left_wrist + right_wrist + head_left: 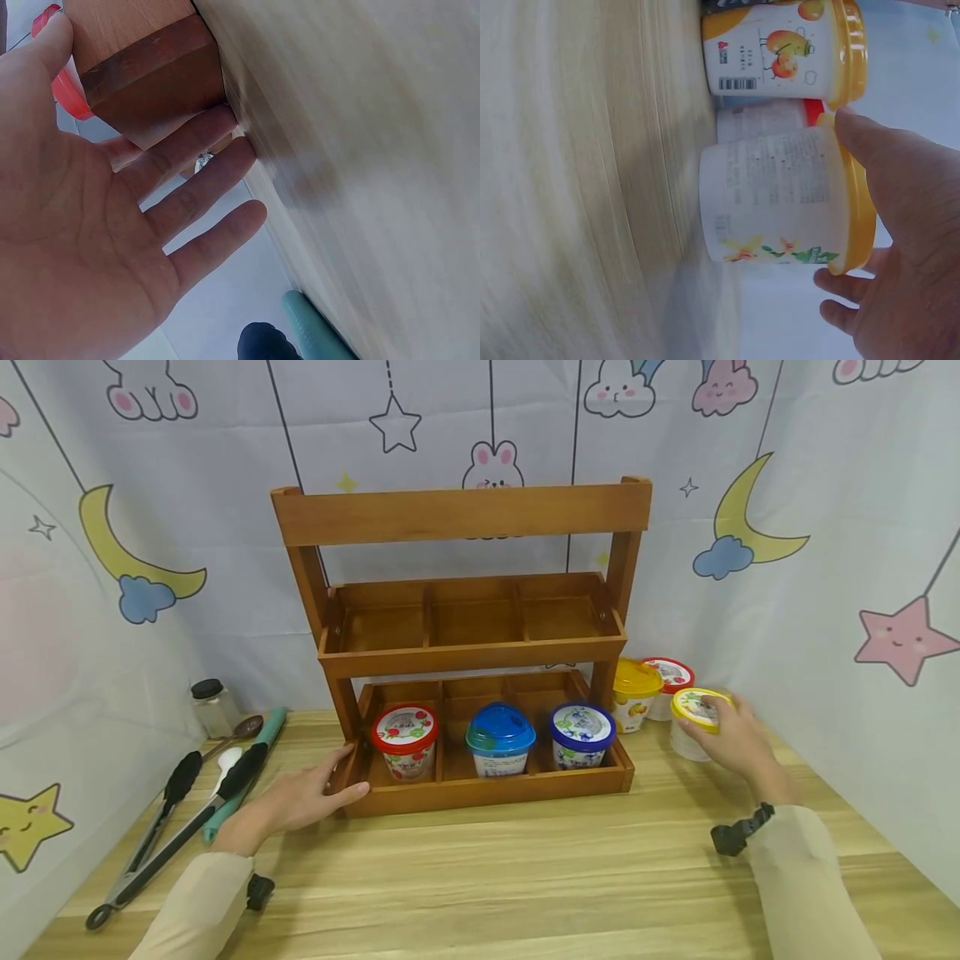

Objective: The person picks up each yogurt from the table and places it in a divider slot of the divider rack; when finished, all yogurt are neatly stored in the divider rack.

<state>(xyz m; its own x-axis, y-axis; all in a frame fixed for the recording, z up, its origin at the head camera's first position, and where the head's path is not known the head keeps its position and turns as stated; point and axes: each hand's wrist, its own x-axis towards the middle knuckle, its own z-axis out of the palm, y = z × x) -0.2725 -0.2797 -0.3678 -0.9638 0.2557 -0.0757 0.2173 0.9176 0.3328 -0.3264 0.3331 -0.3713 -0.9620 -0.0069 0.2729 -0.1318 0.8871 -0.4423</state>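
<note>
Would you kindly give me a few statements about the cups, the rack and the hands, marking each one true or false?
1. The right hand grips a yellow-lidded cup. True.
2. On the rack, the red-lidded cup stands left of the blue domed-lid cup. True.
3. That red-lidded cup sits on the upper tier. False: it sits in the lower tier.
4. The left hand holds the tongs. False: the left hand touches the rack's left end.
5. The jar has a black lid. True.
</note>
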